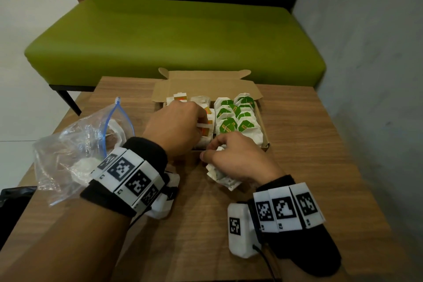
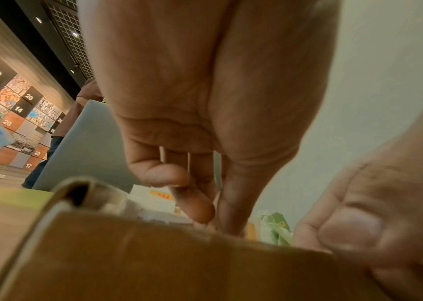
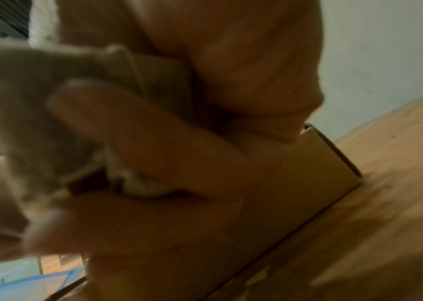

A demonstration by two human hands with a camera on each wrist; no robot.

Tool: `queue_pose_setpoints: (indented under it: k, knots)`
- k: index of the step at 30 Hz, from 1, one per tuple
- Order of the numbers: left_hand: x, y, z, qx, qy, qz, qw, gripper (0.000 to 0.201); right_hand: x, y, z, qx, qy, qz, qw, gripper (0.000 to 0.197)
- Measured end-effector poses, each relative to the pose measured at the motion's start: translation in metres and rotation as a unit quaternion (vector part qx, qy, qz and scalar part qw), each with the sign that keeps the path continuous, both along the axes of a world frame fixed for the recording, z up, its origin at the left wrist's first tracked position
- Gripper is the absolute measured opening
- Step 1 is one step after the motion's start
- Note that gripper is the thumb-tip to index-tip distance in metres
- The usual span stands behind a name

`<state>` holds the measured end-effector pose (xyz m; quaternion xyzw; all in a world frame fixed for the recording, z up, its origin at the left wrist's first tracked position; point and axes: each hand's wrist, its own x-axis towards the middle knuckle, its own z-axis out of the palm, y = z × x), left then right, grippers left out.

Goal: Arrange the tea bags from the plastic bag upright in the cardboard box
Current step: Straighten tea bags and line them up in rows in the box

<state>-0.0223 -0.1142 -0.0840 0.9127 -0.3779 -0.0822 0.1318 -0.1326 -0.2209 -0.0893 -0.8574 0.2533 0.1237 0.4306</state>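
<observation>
While the head view looked down on the wooden table (image 1: 297, 167), the cardboard box (image 1: 206, 80) was mostly filled: green-tagged tea bags (image 1: 238, 117) stood upright in its right half, orange-tagged ones (image 1: 207, 121) in its left. The left hand (image 1: 174, 126) reached in among the orange ones; the right hand (image 1: 235, 158) gripped a bunch of tea bags (image 1: 219, 174) by the near wall. The plastic bag (image 1: 75, 144) held a few more.

From the left wrist, curled fingers (image 2: 195, 203) dipped behind the box wall; their grip could not be told.

From the right wrist, blurred fingers (image 3: 154, 142) clasped white paper. I judged the task well along.
</observation>
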Motion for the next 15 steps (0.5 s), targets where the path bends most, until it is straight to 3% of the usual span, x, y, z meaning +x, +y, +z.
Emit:
queue_pose_setpoints:
  k: [9, 15]
  knots:
    - [0.005, -0.003, -0.010, -0.021, -0.001, 0.022, 1.000, 0.009, 0.000, -0.003, -0.003, 0.008, -0.004, -0.017, 1.000, 0.019]
    - [0.008, -0.004, -0.013, -0.054, 0.011, 0.034, 0.998, 0.012, 0.000, -0.002, -0.001, 0.022, -0.008, -0.010, 1.000, 0.017]
